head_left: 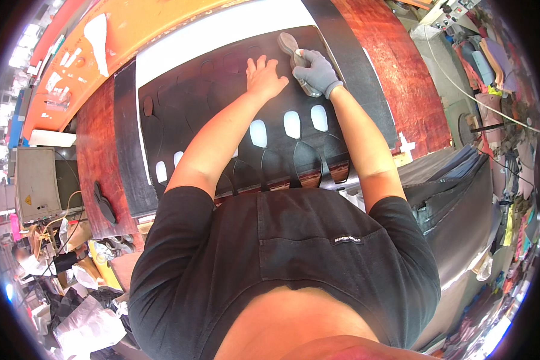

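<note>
A black sheet (189,90) lies in front of me, with sole-shaped outlines and cut-outs in it. White shows through several of the openings. My bare left hand (265,78) rests palm down near the sheet's far part, fingers spread, holding nothing. To its right, my right hand (318,73), in a grey glove, is closed around a sole-shaped cutting die (288,43). The die has a grey-brown top and a shiny lower edge; it sits at the sheet's far right, and the glove covers its middle.
An orange machine beam (117,39) spans the far left, with white scraps on it. Worn red boards (402,78) flank the work surface. A black sole-shaped piece (104,203) lies on the left board. Dark sheet material (456,210) hangs at right; a grey electrical box (37,183) stands left.
</note>
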Motion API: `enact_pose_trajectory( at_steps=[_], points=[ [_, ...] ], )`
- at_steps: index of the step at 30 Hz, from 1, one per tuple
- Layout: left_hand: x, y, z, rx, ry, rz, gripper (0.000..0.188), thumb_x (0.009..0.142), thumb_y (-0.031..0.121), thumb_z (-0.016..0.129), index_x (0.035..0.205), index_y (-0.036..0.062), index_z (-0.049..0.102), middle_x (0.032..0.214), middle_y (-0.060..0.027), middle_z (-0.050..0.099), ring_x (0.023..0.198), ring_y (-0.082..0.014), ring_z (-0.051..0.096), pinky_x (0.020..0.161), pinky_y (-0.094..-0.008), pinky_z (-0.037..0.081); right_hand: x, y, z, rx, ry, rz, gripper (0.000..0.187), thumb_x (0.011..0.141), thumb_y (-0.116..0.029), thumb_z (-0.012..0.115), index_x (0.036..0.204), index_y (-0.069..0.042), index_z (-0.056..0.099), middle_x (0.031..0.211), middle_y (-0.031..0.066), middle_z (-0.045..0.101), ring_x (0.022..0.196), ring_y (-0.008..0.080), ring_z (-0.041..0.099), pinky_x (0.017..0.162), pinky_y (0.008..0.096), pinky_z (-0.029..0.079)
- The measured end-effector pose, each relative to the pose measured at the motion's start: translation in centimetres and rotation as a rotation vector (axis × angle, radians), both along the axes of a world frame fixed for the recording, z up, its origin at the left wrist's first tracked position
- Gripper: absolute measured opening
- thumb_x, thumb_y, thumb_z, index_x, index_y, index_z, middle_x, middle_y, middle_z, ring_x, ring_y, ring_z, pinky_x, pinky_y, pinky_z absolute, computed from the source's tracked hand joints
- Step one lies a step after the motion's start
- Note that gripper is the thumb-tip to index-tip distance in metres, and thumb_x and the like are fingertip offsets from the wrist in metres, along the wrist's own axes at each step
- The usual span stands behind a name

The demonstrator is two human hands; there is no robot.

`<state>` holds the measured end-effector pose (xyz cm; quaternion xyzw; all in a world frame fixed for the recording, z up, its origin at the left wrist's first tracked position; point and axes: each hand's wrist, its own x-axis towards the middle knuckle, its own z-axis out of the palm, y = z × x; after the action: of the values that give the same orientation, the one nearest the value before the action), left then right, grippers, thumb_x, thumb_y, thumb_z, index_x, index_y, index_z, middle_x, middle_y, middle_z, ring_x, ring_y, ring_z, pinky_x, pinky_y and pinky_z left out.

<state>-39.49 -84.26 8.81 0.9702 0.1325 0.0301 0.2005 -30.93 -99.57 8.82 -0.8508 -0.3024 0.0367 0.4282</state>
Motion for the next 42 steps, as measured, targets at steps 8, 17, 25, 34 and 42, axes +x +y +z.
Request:
enact_pose_trajectory(
  at_steps=[8, 17, 25, 34, 42],
  points=[
    [1.2, 1.9, -1.7, -0.068, -0.159, -0.159, 0.067, 0.075, 0.031, 0.065, 0.132, 0.0053, 0.041, 0.144, -0.0177, 0.026, 0.136, -0.0386, 0.016, 0.110, -0.0469, 0.018, -1.9, 1.0, 0.3, -0.208, -0.177, -0.032, 0.068, 0.062, -0.039, 0.066, 0.122, -0.011, 0.054, 0.123, 0.0147, 0.050, 0.113, 0.0328, 0.048, 0.094, 0.0381, 0.042],
    [-6.3, -0.6, -1.1, 0.164, -0.044, -0.462, 0.050, 0.084, 0.035, 0.058, 0.129, 0.0166, 0.046, 0.142, -0.0114, 0.032, 0.135, -0.0327, 0.022, 0.106, -0.0570, 0.018, -1.2, 0.9, 0.5, -0.123, -0.091, -0.077, 0.076, 0.061, -0.035, 0.068, 0.128, -0.005, 0.046, 0.120, 0.0202, 0.051, 0.110, 0.0359, 0.050, 0.094, 0.0388, 0.041],
    [-5.5, 0.6, -0.9, 0.077, -0.079, -0.569, 0.041, 0.087, 0.027, 0.055, 0.126, 0.0157, 0.049, 0.142, -0.0089, 0.033, 0.136, -0.0285, 0.023, 0.109, -0.0549, 0.016, -0.5, 0.5, 0.8, -0.109, -0.018, -0.024, 0.077, 0.061, -0.037, 0.067, 0.128, -0.004, 0.047, 0.124, 0.0217, 0.048, 0.114, 0.0343, 0.049, 0.096, 0.0370, 0.040],
    [-5.7, 0.5, -1.1, -0.023, -0.208, -0.575, 0.041, 0.086, 0.024, 0.056, 0.123, 0.0093, 0.049, 0.135, -0.0131, 0.041, 0.130, -0.0301, 0.033, 0.107, -0.0470, 0.026, -1.5, 1.6, 1.5, -0.336, -0.142, -0.016, 0.079, 0.060, -0.039, 0.067, 0.129, -0.005, 0.044, 0.121, 0.0213, 0.049, 0.112, 0.0347, 0.049, 0.095, 0.0389, 0.041],
    [-11.5, 1.7, -0.8, -0.188, -0.717, -0.261, 0.019, 0.075, 0.004, 0.060, 0.094, 0.0048, 0.059, 0.101, -0.0115, 0.059, 0.099, -0.0326, 0.055, 0.086, -0.0395, 0.044, -1.6, 3.9, 3.8, -0.567, -0.035, -0.188, 0.054, 0.066, -0.041, 0.067, 0.107, -0.005, 0.063, 0.112, 0.0194, 0.057, 0.105, 0.0333, 0.056, 0.088, 0.0386, 0.047]
  ],
)
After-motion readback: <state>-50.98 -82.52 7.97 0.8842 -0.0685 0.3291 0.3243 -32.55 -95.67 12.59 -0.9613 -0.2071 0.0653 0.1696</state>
